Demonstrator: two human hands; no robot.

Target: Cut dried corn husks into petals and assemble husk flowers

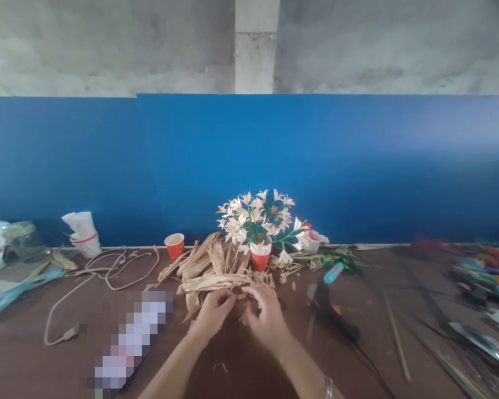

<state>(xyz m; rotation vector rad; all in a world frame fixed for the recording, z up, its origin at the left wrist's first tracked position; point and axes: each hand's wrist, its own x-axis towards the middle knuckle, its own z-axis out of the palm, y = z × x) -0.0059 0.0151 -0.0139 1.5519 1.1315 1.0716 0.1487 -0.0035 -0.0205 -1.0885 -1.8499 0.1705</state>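
My left hand (214,313) is closed, thumb and fingertips pinched together in front of a pile of dried corn husks (210,259). Whatever is in that pinch is too small to make out. Close beside it, my right hand (268,317) has its fingers curled, with a small dark, shiny bit showing between thumb and fingers that I cannot name. Just behind the hands, a red and white paper cup (260,260) holds a bunch of pale husk-like flowers (255,213) on green stems. Husk scraps lie around the fingertips.
A black glue gun (330,310) with a cord lies to the right, near a thin stick (396,335). Another paper cup (174,245) stands behind the husks. A white cable (108,271) loops at left, beyond a blurred-out long object (133,343). Clutter covers the far right.
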